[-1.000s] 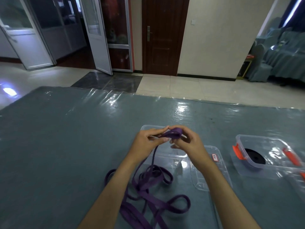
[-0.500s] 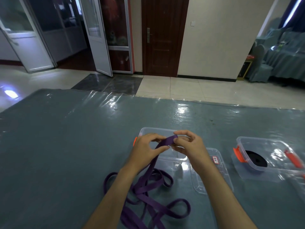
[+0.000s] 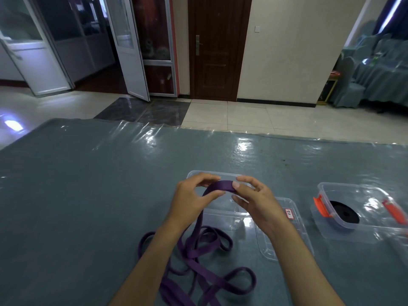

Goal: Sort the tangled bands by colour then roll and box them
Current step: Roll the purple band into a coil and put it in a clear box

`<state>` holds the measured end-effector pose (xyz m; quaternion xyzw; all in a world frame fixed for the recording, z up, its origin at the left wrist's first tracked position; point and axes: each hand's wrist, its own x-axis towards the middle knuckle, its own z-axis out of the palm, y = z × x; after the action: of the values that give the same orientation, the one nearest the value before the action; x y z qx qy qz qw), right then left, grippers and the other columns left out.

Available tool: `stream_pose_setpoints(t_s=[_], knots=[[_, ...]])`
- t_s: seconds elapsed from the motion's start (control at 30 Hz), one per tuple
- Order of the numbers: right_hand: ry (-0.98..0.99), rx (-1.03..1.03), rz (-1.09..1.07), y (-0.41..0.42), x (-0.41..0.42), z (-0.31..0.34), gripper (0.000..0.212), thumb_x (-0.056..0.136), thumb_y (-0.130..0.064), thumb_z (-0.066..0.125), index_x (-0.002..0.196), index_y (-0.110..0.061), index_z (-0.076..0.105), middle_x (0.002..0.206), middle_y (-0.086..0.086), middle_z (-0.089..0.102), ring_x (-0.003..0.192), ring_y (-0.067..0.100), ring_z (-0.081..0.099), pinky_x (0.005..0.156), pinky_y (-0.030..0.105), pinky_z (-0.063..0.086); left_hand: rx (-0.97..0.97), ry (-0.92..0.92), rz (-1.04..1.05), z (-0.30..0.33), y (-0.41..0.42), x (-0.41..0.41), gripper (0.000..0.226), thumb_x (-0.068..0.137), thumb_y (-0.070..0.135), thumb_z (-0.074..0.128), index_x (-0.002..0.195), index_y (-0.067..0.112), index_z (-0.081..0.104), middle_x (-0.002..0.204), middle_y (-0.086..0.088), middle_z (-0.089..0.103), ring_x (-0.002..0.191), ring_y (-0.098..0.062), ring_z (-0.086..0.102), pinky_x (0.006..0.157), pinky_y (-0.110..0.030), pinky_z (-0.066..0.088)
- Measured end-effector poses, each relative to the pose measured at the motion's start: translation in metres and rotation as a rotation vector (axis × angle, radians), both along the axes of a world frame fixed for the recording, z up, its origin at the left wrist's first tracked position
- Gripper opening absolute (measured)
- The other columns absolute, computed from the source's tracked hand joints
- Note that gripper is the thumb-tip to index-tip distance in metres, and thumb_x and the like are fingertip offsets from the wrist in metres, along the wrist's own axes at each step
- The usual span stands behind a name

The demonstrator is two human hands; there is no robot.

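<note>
Here, a purple band [image 3: 221, 186], pinched at one end between both hands above the table. Held on its left part by the left hand [image 3: 191, 199], thumb below and fingers curled over the top. Gripped on its right end by the right hand [image 3: 254, 199], thumb pressed on the band's face, remaining fingers arched and spread behind. Possibly a first fold or turn of a roll between the fingertips, though hard to tell from this angle. Trailing from the left hand, down past the wrist, into a loose tangle of loops [image 3: 198, 257] lying on the table between the two forearms and reaching the lower edge of the view.

Directly under and behind the hands, a clear plastic box [image 3: 220, 214], open-topped, with what looks like nothing inside. Just right of it, touching or nearly so, a clear lid [image 3: 295, 230] lying flat, with a small red-bordered label [image 3: 289, 213] near its far corner. Farther right, well apart from the hands, a second clear box [image 3: 362, 208] with orange latches [image 3: 321, 205] at its ends and a black rolled band [image 3: 344, 214] inside.

Beneath everything, a grey-blue table [image 3: 77, 195] covered in glossy transparent film. Beyond the table, a tiled floor [image 3: 242, 115], a dark wooden door [image 3: 217, 47] in a cream wall, and white-framed glass doors [image 3: 125, 45] standing ajar to the left.
</note>
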<state>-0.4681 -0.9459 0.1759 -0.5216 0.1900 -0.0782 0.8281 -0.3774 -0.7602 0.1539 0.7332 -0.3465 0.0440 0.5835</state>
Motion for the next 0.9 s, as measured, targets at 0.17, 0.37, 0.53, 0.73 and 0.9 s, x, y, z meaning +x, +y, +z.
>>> stream_pose_setpoints(t_s=[0.17,0.37,0.53,0.73,0.9], knots=[[-0.064,0.28,0.098,0.006,0.002,-0.004,0.027,0.096,-0.007,0.069,0.12,0.004,0.07,0.122,0.018,0.075,0.111,0.023,0.075,0.089,0.026,0.061,-0.13,0.04,-0.056,0.012,-0.011,0.003,0.02,0.086,0.035,0.087,0.104,0.038,0.08,0.11,0.011,0.078,0.109,-0.02,0.075,0.096,-0.029,0.059],[-0.051,0.331,0.084,0.016,0.011,0.002,0.027,0.106,0.0,0.053,0.107,0.005,0.08,0.124,0.022,0.074,0.115,0.027,0.075,0.084,0.029,0.063,-0.252,0.235,-0.055,0.003,-0.024,0.0,0.027,0.085,0.017,0.088,0.108,0.029,0.083,0.111,0.005,0.08,0.11,-0.021,0.076,0.103,-0.042,0.059],[-0.033,0.208,0.075,0.015,0.01,0.01,0.022,0.103,-0.011,0.063,0.117,0.001,0.076,0.118,0.021,0.077,0.114,0.03,0.075,0.089,0.032,0.063,-0.249,0.215,-0.09,-0.003,-0.023,-0.006,0.04,0.091,0.006,0.081,0.128,0.019,0.076,0.121,0.001,0.075,0.119,-0.027,0.071,0.105,-0.04,0.057],[-0.062,-0.325,-0.027,0.016,0.011,0.02,0.023,0.105,-0.011,0.06,0.116,-0.015,0.079,0.111,0.006,0.079,0.107,0.027,0.074,0.081,0.026,0.061,-0.313,0.302,-0.091,0.002,-0.019,-0.003,0.038,0.092,0.009,0.08,0.127,0.024,0.077,0.122,-0.002,0.076,0.118,-0.026,0.072,0.108,-0.041,0.055],[-0.261,-0.648,0.048,0.011,0.011,0.029,0.022,0.098,-0.014,0.074,0.118,-0.021,0.076,0.11,-0.004,0.079,0.098,0.021,0.075,0.084,0.037,0.065,-0.305,0.337,-0.146,0.006,-0.014,0.003,0.038,0.095,0.012,0.078,0.13,0.027,0.076,0.122,-0.004,0.075,0.119,-0.029,0.071,0.108,-0.044,0.054]])
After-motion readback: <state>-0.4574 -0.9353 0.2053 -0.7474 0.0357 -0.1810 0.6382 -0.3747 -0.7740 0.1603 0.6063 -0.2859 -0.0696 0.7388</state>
